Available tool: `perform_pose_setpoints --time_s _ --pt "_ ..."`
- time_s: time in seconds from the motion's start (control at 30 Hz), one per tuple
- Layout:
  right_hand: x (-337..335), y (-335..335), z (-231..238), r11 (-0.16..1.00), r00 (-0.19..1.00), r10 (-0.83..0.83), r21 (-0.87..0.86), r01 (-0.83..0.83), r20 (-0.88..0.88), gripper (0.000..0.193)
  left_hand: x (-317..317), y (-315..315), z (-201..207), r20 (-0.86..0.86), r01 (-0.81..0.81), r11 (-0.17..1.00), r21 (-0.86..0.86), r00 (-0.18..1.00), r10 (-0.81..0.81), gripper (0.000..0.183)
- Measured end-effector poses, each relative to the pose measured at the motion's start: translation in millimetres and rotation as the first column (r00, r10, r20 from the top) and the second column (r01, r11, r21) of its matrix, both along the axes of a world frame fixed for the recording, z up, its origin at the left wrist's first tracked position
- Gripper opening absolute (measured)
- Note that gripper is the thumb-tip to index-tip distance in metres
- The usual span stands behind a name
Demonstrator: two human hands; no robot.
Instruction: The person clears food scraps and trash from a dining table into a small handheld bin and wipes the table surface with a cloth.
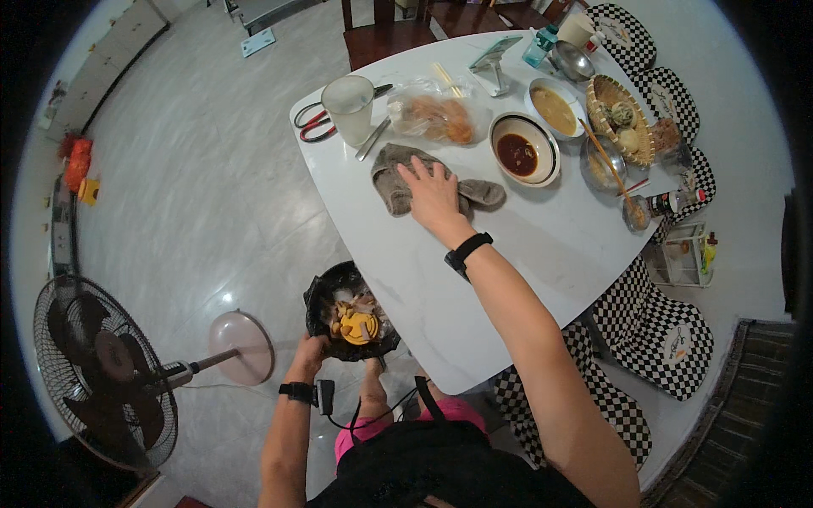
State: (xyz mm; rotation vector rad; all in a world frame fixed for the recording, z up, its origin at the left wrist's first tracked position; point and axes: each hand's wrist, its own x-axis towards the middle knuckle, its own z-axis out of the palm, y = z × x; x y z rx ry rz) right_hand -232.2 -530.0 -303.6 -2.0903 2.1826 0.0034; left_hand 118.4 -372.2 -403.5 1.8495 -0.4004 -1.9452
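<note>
My right hand (434,195) lies with fingers spread on a crumpled grey-brown cloth (394,179) on the white table (398,279). One end of the cloth sticks out to the right of the hand. Below the table's left edge, my left hand (311,354) grips the rim of a trash bin (318,305) lined with a black bag. Inside the bin are food scraps and a round yellow lid (359,328). Just beyond the cloth are a bowl of dark sauce (518,157), a clear plastic bag of orange-brown food (440,118), and a cloudy plastic jug (348,108).
Red-handled scissors (318,127) lie beside the jug. Farther right are a bowl of yellowish liquid (555,107), a woven basket (622,123), a metal bowl (603,165) and a sauce bottle (675,201). A standing fan (106,372) is at left; checkered chairs (652,326) line the right.
</note>
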Motion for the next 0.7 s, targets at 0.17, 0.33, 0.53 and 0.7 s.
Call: perform_pose_setpoints --time_s 0.17,0.33,0.53,0.7 --pt "48 43 -2 0.967 0.966 0.249 -0.043 -0.252 -0.067 0.060 -6 -13 9 -0.008 0.032 0.999 -0.029 0.999 -0.032 0.038" --pt "100 134 2 0.912 0.909 0.406 -0.099 -0.398 0.090 0.050 -3 -14 3 -0.022 0.081 0.996 -0.046 0.996 -0.082 0.042" --pt "57 181 42 0.985 0.803 0.165 -0.137 -0.105 0.572 0.046 8 0 -4 -0.124 0.101 0.995 -0.018 0.987 -0.102 0.042" --pt "-76 209 43 0.936 0.876 -0.272 -0.100 0.336 0.399 0.047 -10 8 3 -0.170 0.198 0.979 -0.052 0.964 -0.204 0.041"
